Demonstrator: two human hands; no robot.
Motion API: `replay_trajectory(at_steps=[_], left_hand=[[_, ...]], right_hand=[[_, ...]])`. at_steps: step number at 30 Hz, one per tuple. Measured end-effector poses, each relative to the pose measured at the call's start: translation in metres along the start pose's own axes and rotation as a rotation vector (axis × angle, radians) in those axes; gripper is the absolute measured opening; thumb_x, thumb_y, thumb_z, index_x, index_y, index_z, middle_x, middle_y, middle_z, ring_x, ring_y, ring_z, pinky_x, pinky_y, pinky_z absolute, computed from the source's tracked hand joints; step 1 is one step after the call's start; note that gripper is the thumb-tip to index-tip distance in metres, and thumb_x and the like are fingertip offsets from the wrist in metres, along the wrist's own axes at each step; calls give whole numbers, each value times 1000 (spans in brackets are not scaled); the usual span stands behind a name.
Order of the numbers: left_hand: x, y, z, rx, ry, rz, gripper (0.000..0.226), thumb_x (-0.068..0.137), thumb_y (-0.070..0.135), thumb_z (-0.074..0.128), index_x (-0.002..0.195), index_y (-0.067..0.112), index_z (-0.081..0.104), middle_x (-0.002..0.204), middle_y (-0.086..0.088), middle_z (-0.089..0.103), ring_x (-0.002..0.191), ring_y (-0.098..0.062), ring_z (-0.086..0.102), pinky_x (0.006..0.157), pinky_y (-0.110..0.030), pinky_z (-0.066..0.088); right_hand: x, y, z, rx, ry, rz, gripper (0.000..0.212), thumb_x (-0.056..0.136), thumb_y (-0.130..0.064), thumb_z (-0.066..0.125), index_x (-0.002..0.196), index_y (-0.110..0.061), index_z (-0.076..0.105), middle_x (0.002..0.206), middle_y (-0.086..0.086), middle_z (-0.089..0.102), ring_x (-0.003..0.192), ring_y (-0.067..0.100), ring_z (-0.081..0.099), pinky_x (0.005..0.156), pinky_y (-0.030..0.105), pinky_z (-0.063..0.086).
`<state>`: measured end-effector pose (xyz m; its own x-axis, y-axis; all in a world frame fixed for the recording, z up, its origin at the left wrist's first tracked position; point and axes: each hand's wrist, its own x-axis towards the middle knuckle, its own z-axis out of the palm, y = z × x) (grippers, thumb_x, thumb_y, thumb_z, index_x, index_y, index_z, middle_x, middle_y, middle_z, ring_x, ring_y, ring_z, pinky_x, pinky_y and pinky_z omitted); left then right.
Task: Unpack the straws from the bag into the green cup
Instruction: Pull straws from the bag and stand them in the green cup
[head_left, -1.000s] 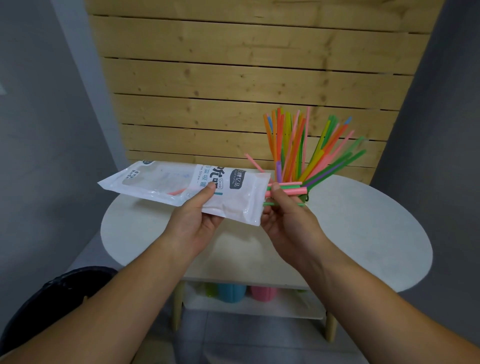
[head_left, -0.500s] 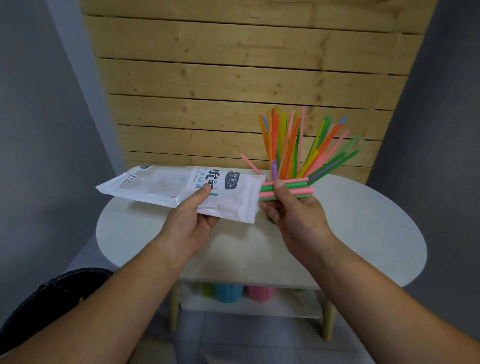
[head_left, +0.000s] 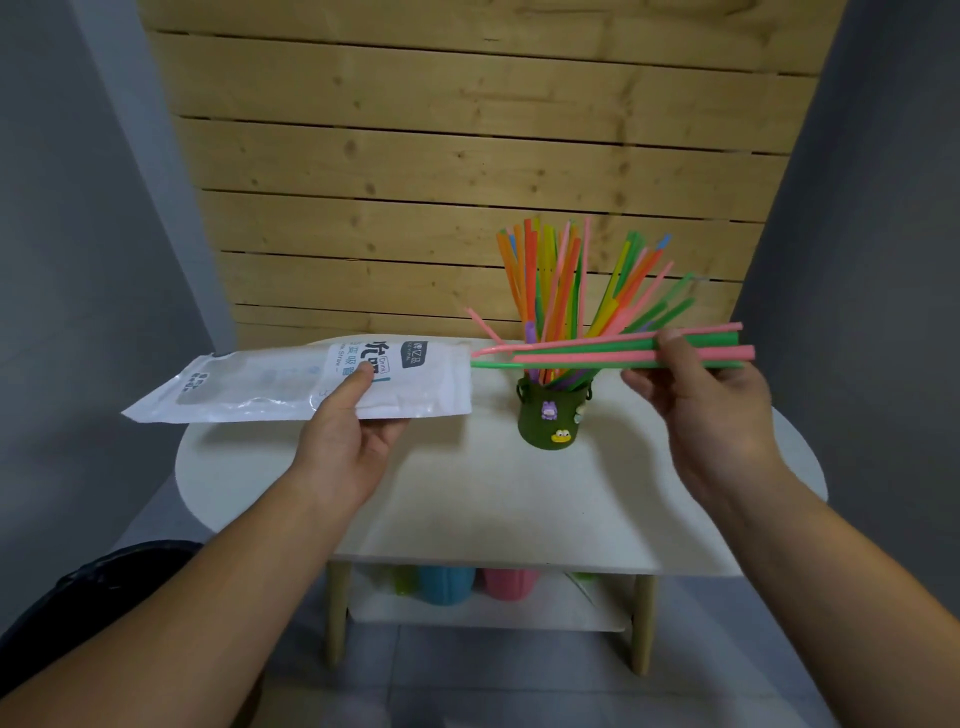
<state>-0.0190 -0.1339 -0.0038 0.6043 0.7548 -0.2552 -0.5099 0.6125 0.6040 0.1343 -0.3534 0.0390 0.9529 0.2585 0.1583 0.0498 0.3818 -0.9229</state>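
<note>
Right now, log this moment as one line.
left hand: holds white plastic bag | right hand: grips pink and green straws, clear of bag | green cup: many straws

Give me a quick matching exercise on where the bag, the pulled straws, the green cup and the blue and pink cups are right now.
Things:
1. bag
2. pulled straws
3. green cup
4. blue and pink cups

Places:
A. on the lower shelf
B. in the left hand
C. standing on the white table, full of straws
D. in the right hand, held level

Pairs: 1-B, 2-D, 3-C, 4-A
</note>
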Motion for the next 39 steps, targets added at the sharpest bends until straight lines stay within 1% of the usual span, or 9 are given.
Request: replay_trajectory(at_steps=[6, 10, 13, 16, 21, 28, 35, 37, 39], left_hand=[[0, 0, 0, -11, 25, 25, 34, 96, 7, 65, 130, 9, 63, 110, -6, 78, 99, -20, 76, 67, -36, 65], [-1, 0, 1, 5, 16, 19, 35, 96, 7, 65, 131, 9, 63, 117, -8, 76, 103, -22, 75, 72, -37, 65], [-2, -1, 1, 15, -4, 13, 31, 96, 8, 65, 128, 10, 65, 108, -7, 79, 95, -19, 77, 69, -36, 65], [-2, -4, 2, 27, -19, 2, 28, 96, 8, 65, 124, 10, 65, 99, -5, 81, 85, -18, 78, 61, -32, 63], [-3, -5, 2, 35, -32, -6, 28, 96, 8, 65, 124, 9, 65, 102, -6, 80, 86, -19, 78, 62, -33, 63], [-4, -5, 3, 42, -25, -16, 32, 95, 8, 67, 126, 8, 65, 108, -8, 79, 89, -19, 78, 63, -33, 63], [-4, -5, 2, 52, -31, -24, 27, 94, 9, 67, 121, 9, 67, 110, -8, 79, 91, -20, 78, 65, -34, 64], [-4, -5, 2, 55, -31, -27, 22, 95, 9, 67, 116, 10, 68, 109, -9, 79, 89, -20, 78, 67, -35, 65], [-4, -6, 2, 60, -29, -28, 19, 95, 9, 67, 113, 10, 69, 109, -9, 79, 89, -20, 78, 69, -36, 65]], right_hand=[[8, -13, -14, -212, 39, -225, 21, 95, -21, 66, 98, -1, 70, 85, 12, 73, 72, 22, 74, 73, 30, 61], [10, -21, -17, -312, 32, -335, 24, 94, -21, 67, 104, 1, 68, 91, 15, 72, 77, 23, 74, 69, 31, 62], [9, -24, -17, -362, 16, -384, 22, 94, -19, 67, 104, 0, 67, 95, 17, 72, 80, 23, 74, 68, 29, 62], [7, -25, -16, -394, -4, -426, 16, 94, -18, 66, 103, -4, 67, 93, 14, 71, 82, 23, 73, 67, 26, 61], [6, -27, -17, -471, -19, -502, 11, 94, -17, 65, 100, -8, 68, 86, 4, 69, 82, 20, 71, 67, 15, 56], [8, -23, -17, -515, -75, -479, 9, 94, -19, 66, 98, -12, 68, 91, 5, 71, 79, 9, 72, 68, 17, 58], [15, -14, -12, -628, -104, -410, 13, 92, -24, 68, 96, -11, 69, 81, -1, 71, 67, 15, 72, 67, 38, 61], [18, -11, -7, -657, -112, -408, 16, 92, -25, 67, 95, -10, 69, 78, 4, 71, 65, 19, 70, 63, 38, 60], [23, -7, -1, -678, -116, -393, 19, 93, -25, 66, 96, -6, 69, 77, 6, 70, 62, 15, 69, 57, 31, 59]])
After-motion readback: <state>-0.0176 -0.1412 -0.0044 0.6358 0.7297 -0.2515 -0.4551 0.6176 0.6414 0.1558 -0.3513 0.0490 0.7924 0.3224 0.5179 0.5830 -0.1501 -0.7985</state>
